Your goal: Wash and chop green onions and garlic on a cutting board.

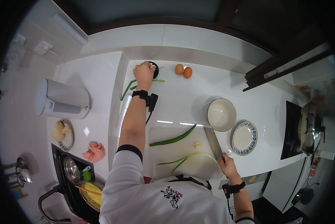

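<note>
My left hand (143, 72) reaches to the back of the counter, over a small dark blue dish (156, 72). Its fingers pinch a small white piece (152, 66), perhaps garlic, partly hidden by the hand. In my right hand (229, 165) is the handle of a cleaver (214, 143). The blade points away from me over the right edge of the white cutting board (159, 135). On the board are a long green chili pepper (174, 139), a small pale yellow piece (197, 144) and a green onion stalk (194, 154).
Two brown eggs (183, 71) sit at the back. A bowl (221, 114) and a blue-rimmed plate (244, 138) stand right of the board, before a cooktop pan (310, 128). On the left are an electric kettle (62, 99), pink raw meat (94, 152) and a sink (82, 203).
</note>
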`<state>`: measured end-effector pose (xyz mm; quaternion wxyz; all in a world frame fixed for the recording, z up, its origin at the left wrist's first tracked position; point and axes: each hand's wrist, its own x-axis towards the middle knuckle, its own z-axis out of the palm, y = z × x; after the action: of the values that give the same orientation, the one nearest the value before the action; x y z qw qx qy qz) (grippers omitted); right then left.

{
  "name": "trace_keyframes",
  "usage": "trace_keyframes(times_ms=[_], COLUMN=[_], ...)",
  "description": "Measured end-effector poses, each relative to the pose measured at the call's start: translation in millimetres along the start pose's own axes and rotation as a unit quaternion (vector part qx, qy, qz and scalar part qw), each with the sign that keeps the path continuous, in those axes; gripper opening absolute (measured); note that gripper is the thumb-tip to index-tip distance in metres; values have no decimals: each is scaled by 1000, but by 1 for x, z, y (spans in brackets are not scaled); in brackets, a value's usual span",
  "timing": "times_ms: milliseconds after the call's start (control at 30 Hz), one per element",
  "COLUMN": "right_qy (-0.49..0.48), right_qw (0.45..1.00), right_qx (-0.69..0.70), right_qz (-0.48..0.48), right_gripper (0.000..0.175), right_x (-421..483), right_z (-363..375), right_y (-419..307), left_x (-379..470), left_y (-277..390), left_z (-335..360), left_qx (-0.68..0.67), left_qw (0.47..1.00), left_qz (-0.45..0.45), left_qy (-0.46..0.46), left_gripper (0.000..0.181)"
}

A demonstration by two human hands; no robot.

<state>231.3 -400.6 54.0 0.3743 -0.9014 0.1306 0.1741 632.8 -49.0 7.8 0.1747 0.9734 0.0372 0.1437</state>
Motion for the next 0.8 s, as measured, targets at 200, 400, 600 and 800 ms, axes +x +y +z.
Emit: trace_keyframes(times_ms=[200, 400, 600, 800], right_qy=[13, 29, 53, 39], right_qw=[1000, 996, 995, 992], right_qx=[-9, 36, 17, -3], right_qz=[-27, -71, -81, -122], right_gripper=[22, 16, 15, 16], right_x=[-1, -4, -29, -54], right_z=[1, -4, -15, -12], right_y=[-1, -4, -10, 4], left_x=[-38, -216, -303, -316], left_y=[25, 81, 112, 115], left_z=[-42, -75, -55, -52], left_qx=[-233, -277, -133, -159], left_qw=[972, 918, 921, 949], left_qz=[6, 235, 305, 207], left_qy=[12, -158, -202, -175], left_gripper=[26, 18, 17, 18])
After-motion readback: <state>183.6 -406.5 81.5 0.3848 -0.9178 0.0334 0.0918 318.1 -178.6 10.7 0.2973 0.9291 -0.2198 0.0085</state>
